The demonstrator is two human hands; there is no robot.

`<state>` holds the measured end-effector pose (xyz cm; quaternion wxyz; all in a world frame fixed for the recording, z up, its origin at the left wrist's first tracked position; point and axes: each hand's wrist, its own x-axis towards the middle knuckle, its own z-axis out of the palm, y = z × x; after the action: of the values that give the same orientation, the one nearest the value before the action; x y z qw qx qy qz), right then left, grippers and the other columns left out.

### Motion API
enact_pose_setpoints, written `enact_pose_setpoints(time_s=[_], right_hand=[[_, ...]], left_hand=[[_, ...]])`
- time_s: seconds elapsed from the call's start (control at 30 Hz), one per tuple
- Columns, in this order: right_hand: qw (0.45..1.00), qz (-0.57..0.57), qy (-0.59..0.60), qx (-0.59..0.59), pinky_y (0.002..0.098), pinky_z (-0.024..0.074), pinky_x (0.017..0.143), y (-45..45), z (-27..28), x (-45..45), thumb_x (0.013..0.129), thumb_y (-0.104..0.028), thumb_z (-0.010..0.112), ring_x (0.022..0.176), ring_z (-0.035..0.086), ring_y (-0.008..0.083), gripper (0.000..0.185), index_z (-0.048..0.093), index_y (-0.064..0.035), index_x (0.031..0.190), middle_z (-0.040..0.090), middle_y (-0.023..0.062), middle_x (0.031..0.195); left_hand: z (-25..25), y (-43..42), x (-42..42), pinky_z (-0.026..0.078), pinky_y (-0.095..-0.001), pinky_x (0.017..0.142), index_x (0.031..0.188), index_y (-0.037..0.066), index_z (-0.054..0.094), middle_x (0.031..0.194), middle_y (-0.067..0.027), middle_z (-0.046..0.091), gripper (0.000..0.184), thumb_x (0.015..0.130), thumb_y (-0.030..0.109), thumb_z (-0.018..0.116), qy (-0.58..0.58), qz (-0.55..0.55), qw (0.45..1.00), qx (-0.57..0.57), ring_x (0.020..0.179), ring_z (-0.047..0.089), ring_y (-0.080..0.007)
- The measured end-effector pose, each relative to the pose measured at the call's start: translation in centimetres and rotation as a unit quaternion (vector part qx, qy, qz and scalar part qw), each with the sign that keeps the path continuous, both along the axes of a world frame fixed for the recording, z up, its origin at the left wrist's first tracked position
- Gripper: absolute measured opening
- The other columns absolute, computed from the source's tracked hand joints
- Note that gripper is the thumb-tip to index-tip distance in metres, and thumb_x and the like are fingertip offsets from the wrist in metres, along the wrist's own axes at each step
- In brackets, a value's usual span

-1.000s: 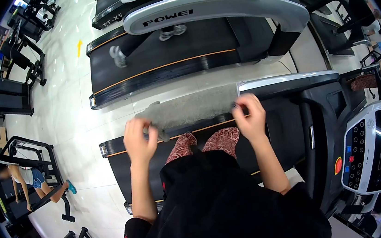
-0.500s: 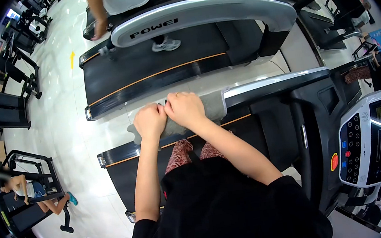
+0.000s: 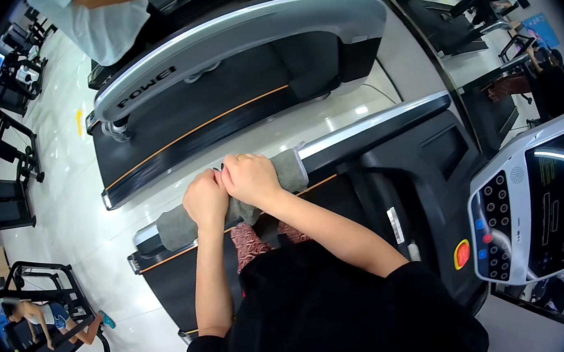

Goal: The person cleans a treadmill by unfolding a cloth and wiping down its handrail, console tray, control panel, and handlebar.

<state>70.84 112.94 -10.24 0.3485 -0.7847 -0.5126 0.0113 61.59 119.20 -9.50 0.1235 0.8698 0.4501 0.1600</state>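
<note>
A grey towel (image 3: 289, 170) lies draped over the silver-and-black handrail (image 3: 376, 125) of a treadmill. My left hand (image 3: 205, 199) is closed over the towel, toward the rail's left end. Right beside it, touching it at the thumbs, my right hand (image 3: 251, 179) is closed over the towel too. Both sets of fingers wrap down over the far side, so the fingertips are mostly hidden. Part of the towel hangs below my hands on my side of the rail. My patterned trouser legs (image 3: 250, 242) show beneath my wrists.
The treadmill's console (image 3: 532, 198), with buttons and a dark screen, stands at right. Beyond the rail is another treadmill (image 3: 222, 131) with a person in a light shirt (image 3: 97, 23) beside it. Another person (image 3: 46, 317) uses a machine at lower left.
The view has shifted, and the rail's left end now shows past the towel. The towel sits flatter along the rail. The person in the light shirt is more to the left. Both hands stay closed.
</note>
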Motion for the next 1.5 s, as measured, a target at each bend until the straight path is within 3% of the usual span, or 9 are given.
enact_pose_setpoints(time_s=[0.2,0.4,0.67,0.83,1.13,1.5], right_hand=[[1.000,-0.011,-0.007,0.006,0.0440,0.0477,0.056,-7.7,0.1,11.8,0.075,-0.017,0.057,0.063,0.061,0.0320,0.013,0.054,-0.0059,0.069,0.060,0.0130,0.064],[0.985,-0.138,-0.027,-0.098,0.0472,0.0459,0.055,-13.4,0.2,21.4,0.078,-0.022,0.055,0.063,0.061,0.0353,0.018,0.056,-0.0062,0.070,0.061,0.0149,0.067],[0.981,-0.174,-0.067,-0.053,0.0460,0.0445,0.056,-19.1,-0.6,28.7,0.077,-0.021,0.057,0.063,0.060,0.0347,0.015,0.057,-0.0083,0.068,0.061,0.0139,0.066],[0.981,-0.177,-0.079,-0.014,0.0457,0.0396,0.054,-19.2,-1.2,28.7,0.074,-0.019,0.057,0.059,0.053,0.0328,0.018,0.050,-0.0081,0.060,0.053,0.0119,0.058],[0.980,-0.145,-0.134,-0.010,0.0445,0.0397,0.061,-17.2,-0.7,24.6,0.074,-0.018,0.056,0.065,0.054,0.0325,0.015,0.052,-0.0071,0.064,0.057,0.0110,0.063],[0.976,-0.157,-0.148,0.023,0.0410,0.0388,0.058,-10.4,-0.5,13.3,0.071,-0.017,0.058,0.063,0.055,0.0279,0.013,0.052,-0.0090,0.063,0.057,0.0072,0.063]], left_hand=[[0.3,-6.8,11.7,0.049,-0.0428,0.060,0.069,0.009,0.066,0.070,-0.0130,0.064,0.024,0.078,0.028,0.055,0.007,-0.047,0.999,-0.022,0.065,0.062,-0.0330],[-0.7,-11.2,22.8,0.052,-0.0432,0.065,0.072,0.008,0.068,0.078,-0.0153,0.067,0.026,0.079,0.027,0.052,0.047,-0.132,0.988,-0.058,0.073,0.066,-0.0319],[-0.4,-16.4,30.5,0.052,-0.0405,0.061,0.069,0.007,0.068,0.076,-0.0137,0.066,0.027,0.079,0.027,0.051,0.013,-0.163,0.985,-0.053,0.071,0.066,-0.0297],[-0.9,-16.8,30.2,0.051,-0.0405,0.060,0.068,0.006,0.067,0.074,-0.0135,0.066,0.027,0.077,0.027,0.052,-0.031,-0.160,0.984,-0.074,0.070,0.065,-0.0299],[-1.1,-15.7,25.9,0.051,-0.0415,0.061,0.067,0.007,0.066,0.073,-0.0136,0.066,0.028,0.078,0.026,0.050,-0.036,-0.154,0.985,-0.075,0.069,0.064,-0.0311],[-1.4,-9.2,14.3,0.050,-0.0416,0.057,0.062,0.008,0.062,0.067,-0.0121,0.063,0.023,0.076,0.024,0.054,-0.087,-0.134,0.987,0.006,0.062,0.063,-0.0298]])
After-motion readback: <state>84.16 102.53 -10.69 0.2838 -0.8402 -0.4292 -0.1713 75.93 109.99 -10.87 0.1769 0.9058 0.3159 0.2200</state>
